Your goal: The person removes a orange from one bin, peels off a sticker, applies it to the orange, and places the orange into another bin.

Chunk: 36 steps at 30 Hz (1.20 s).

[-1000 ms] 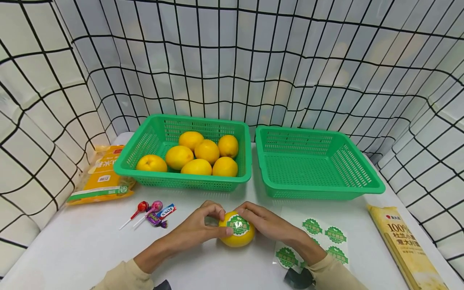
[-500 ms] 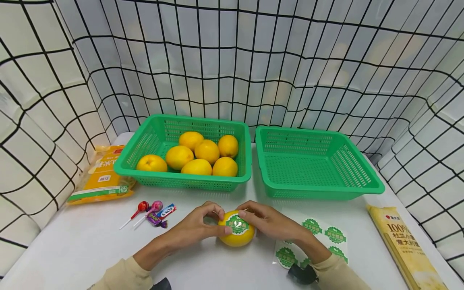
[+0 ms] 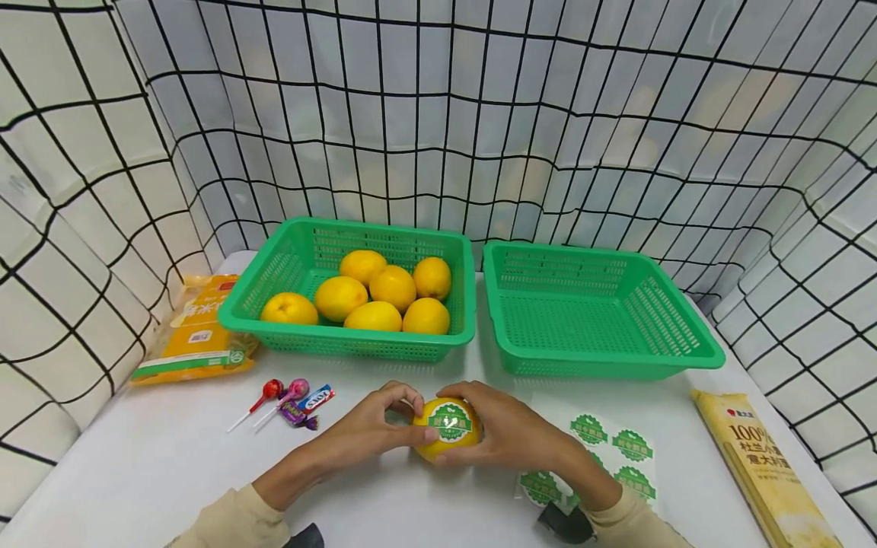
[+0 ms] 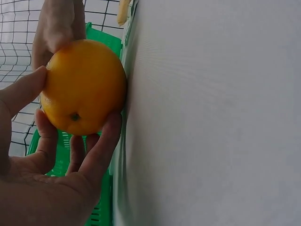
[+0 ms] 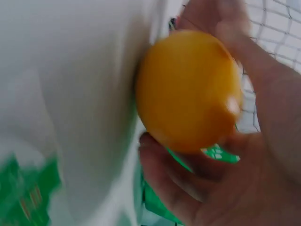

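A yellow-orange orange (image 3: 441, 446) sits on the white table in front of me, with a round green-and-white sticker (image 3: 450, 421) on its upper side. My left hand (image 3: 370, 422) holds it from the left, thumb near the sticker's lower edge. From the right, my right hand (image 3: 510, 428) grips it, thumb low at the front and fingers behind. The left wrist view shows left fingers curled under the bare side of the orange (image 4: 84, 87). In the right wrist view the orange (image 5: 188, 89) lies between right thumb and fingers; the sticker is hidden there.
Behind stand a green basket (image 3: 349, 346) with several oranges and another green basket (image 3: 569, 320) with none inside. A sticker sheet (image 3: 633, 445) lies under my right forearm. Candies (image 3: 294, 403) and a grain bag (image 3: 199, 335) are left, a pasta pack (image 3: 760, 464) right. Black netting surrounds the table.
My right hand has shifted from fingertips at the sticker's upper right to a grip round the orange's right side, thumb now lower. My left hand has stayed nearly still.
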{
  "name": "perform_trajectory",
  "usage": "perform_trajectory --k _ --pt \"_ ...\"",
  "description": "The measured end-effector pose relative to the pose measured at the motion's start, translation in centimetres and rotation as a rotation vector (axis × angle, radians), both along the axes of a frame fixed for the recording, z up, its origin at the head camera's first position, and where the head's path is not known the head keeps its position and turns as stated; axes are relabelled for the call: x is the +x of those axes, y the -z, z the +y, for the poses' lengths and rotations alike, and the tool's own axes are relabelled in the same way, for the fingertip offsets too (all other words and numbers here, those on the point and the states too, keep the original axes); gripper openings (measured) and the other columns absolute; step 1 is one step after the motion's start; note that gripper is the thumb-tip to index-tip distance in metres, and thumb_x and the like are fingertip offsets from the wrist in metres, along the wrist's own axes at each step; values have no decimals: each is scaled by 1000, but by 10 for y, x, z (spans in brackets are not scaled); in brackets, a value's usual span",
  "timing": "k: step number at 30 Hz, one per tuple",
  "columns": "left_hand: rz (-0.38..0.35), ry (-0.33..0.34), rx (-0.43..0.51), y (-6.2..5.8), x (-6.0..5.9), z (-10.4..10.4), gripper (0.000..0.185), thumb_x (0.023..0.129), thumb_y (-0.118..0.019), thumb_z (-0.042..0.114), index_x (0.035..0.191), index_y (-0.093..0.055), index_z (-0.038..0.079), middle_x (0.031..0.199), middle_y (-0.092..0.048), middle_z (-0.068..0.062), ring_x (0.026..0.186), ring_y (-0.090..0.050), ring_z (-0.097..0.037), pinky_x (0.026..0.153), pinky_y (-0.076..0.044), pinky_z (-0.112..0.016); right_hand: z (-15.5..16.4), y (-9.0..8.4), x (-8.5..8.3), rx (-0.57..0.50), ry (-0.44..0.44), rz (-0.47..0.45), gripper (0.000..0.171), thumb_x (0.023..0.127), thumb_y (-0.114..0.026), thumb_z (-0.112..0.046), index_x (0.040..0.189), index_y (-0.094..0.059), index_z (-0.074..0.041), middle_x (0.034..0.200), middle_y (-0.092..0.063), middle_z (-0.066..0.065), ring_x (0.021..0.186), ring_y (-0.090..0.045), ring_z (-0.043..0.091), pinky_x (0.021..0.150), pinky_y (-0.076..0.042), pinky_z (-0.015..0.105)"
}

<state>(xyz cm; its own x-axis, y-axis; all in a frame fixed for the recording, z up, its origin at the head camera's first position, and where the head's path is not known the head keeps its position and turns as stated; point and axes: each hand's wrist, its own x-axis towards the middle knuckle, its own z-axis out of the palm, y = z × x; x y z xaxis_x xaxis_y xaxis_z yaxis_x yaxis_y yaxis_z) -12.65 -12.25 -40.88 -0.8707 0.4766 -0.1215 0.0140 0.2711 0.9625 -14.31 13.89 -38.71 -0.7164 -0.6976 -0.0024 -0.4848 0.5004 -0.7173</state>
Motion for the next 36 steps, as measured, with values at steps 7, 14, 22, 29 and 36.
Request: perform_trajectory --k 7,14,22,29,36 --pt "55 10 -3 -14 -3 8 34 100 -74 38 119 -62 12 130 -58 -8 124 -57 -27 97 -50 -41 3 0 4 56 69 81 58 82 -91 -42 124 -59 -19 114 -64 -7 90 -62 5 76 -57 23" --pt "468 84 -44 -63 -34 50 34 103 -72 28 131 -61 12 134 -60 -6 125 -57 -30 106 -50 -48 41 -35 12 44 68 -107 62 83 -87 -31 132 -53 -17 122 -64 -3 97 -66 15 80 -61 30" --pt "510 149 -260 -103 -111 95 57 105 -68 37 155 -50 15 163 -44 -6 152 -37 -28 121 -38 -53 84 -78 -4 91 49 -92 66 86 -85 -30 138 -47 -19 130 -60 3 106 -63 24 83 -60 33" --pt "441 169 -470 -110 -163 113 69 102 -69 44 161 -44 17 172 -30 -8 161 -20 -34 128 -24 -58 115 -102 -30 102 75 -51 62 87 -81 -27 137 -47 -15 136 -55 6 114 -56 31 88 -58 38" --pt "323 193 -542 -111 -183 111 72 101 -71 41 161 -42 14 175 -20 -14 161 -15 -37 127 -28 -57 130 -112 -64 185 166 18 66 88 -80 -30 140 -44 -12 137 -55 11 109 -56 26 90 -53 41"
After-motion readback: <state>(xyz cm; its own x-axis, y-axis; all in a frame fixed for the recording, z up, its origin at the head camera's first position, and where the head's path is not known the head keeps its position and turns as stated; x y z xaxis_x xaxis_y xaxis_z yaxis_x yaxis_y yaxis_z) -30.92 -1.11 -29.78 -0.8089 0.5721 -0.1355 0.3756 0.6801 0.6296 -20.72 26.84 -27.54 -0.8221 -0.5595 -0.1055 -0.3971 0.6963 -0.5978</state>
